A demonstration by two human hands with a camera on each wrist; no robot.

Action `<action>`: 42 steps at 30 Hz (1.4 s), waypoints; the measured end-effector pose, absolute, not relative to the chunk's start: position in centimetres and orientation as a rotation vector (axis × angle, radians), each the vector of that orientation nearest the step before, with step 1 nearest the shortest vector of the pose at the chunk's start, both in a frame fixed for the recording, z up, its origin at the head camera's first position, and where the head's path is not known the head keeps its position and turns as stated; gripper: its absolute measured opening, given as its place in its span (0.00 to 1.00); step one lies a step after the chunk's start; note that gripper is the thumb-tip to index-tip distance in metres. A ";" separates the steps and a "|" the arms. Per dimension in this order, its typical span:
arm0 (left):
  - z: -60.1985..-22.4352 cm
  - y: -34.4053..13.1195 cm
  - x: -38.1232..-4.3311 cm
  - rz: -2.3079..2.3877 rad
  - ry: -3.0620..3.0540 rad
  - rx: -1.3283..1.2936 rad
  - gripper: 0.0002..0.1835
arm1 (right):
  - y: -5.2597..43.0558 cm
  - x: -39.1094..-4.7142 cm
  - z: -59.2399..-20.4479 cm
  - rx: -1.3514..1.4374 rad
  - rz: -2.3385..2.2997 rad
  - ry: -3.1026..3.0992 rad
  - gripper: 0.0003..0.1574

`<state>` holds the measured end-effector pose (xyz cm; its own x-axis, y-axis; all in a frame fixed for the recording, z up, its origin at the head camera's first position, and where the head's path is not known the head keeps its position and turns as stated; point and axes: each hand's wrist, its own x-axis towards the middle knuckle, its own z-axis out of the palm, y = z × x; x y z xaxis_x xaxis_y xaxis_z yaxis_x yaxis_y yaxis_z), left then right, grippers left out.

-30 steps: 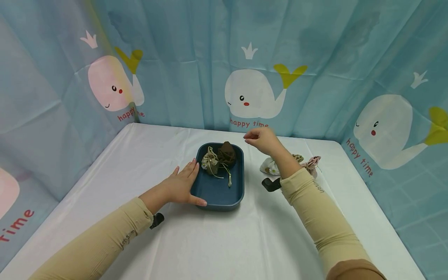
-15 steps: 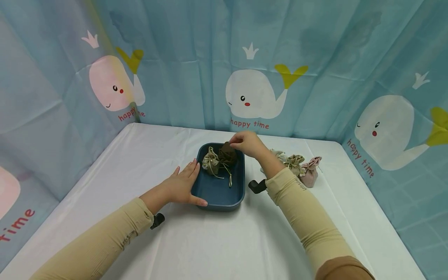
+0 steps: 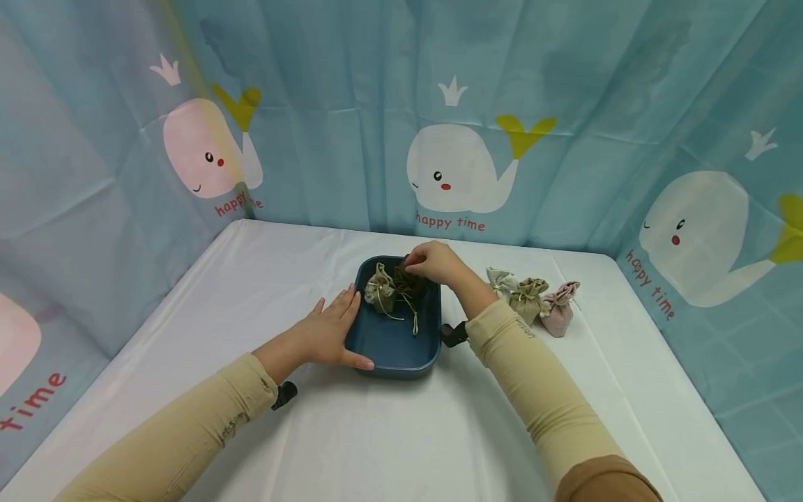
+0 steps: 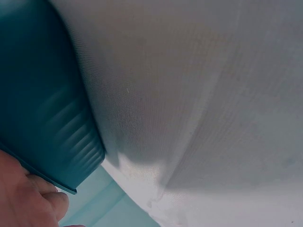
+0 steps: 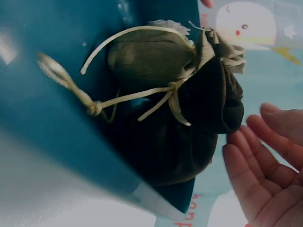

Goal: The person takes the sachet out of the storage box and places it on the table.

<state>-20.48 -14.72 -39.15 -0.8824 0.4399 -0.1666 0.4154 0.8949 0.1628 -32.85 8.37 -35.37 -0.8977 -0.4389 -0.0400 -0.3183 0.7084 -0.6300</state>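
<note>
A dark blue rectangular tray (image 3: pixel 394 348) holds two drawstring pouches at its far end. One is an olive-green pouch (image 3: pixel 380 295) with pale cords; beside it lies a dark brown pouch (image 5: pixel 165 146), partly covered by my right hand (image 3: pixel 439 265) in the head view. The right wrist view has that hand's fingertips right at the brown pouch's gathered top, thumb and fingers apart. My left hand (image 3: pixel 323 336) is spread along the tray's left side, fingers on the rim and thumb at the near left corner. In the left wrist view the tray's ribbed outer wall shows above the fingers.
To the right of the tray stand three more pouches: a whitish pouch (image 3: pixel 500 280), an olive-beige pouch (image 3: pixel 528 300) and a pink pouch (image 3: pixel 557 312). A white cloth (image 3: pixel 376 439) covers the table, and a blue whale-print curtain (image 3: pixel 351 160) hangs round its back and sides.
My right hand has come left from beyond the tray's right side to the brown pouch's top. The three pouches on the right have come into fuller view. The left hand stays put.
</note>
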 end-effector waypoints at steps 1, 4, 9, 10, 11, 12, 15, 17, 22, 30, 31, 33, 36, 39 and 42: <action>-39.1 -14.7 -20.5 0.181 2.862 0.656 0.70 | 8.3 -32.9 -35.4 -0.609 -0.950 2.726 0.08; -39.1 -14.7 -20.5 0.174 2.859 0.652 0.70 | 8.1 -33.2 -35.4 -0.600 -0.936 2.720 0.08; -39.1 -14.7 -20.5 0.164 2.856 0.652 0.71 | 7.7 -33.4 -35.3 -0.593 -0.897 2.709 0.07; -39.2 -14.7 -20.6 0.166 2.856 0.655 0.71 | 7.7 -33.4 -35.3 -0.594 -0.886 2.709 0.07; -39.2 -14.8 -20.6 0.170 2.855 0.658 0.71 | 7.6 -33.4 -35.3 -0.594 -0.876 2.709 0.07; -39.2 -14.7 -20.6 0.170 2.854 0.656 0.71 | 7.5 -33.4 -35.4 -0.596 -0.865 2.711 0.07; -39.2 -14.7 -20.5 0.167 2.856 0.657 0.71 | 7.3 -33.4 -35.5 -0.601 -0.835 2.724 0.07; -39.2 -14.6 -20.5 0.175 2.857 0.662 0.71 | 7.1 -33.3 -35.5 -0.597 -0.820 2.733 0.06; -39.1 -14.5 -20.5 0.175 2.856 0.664 0.71 | 7.1 -33.1 -35.5 -0.561 -0.781 2.755 0.07; -39.2 -14.6 -20.6 0.150 2.856 0.645 0.71 | 7.1 -33.1 -35.6 -0.547 -0.761 2.749 0.11; -39.3 -14.6 -20.7 0.150 2.855 0.642 0.71 | 7.1 -33.1 -35.6 -0.547 -0.769 2.745 0.11; -39.3 -14.6 -20.7 0.146 2.855 0.642 0.71 | 7.1 -33.1 -35.5 -0.550 -0.777 2.742 0.11; -39.4 -14.6 -20.7 0.148 2.853 0.638 0.71 | 7.1 -33.1 -35.4 -0.553 -0.801 2.748 0.11; -39.4 -14.7 -20.8 0.146 2.855 0.635 0.71 | 7.0 -32.9 -35.1 -0.550 -0.828 2.755 0.11; -39.5 -14.8 -20.8 0.143 2.858 0.633 0.72 | 7.0 -32.8 -34.8 -0.547 -0.855 2.749 0.11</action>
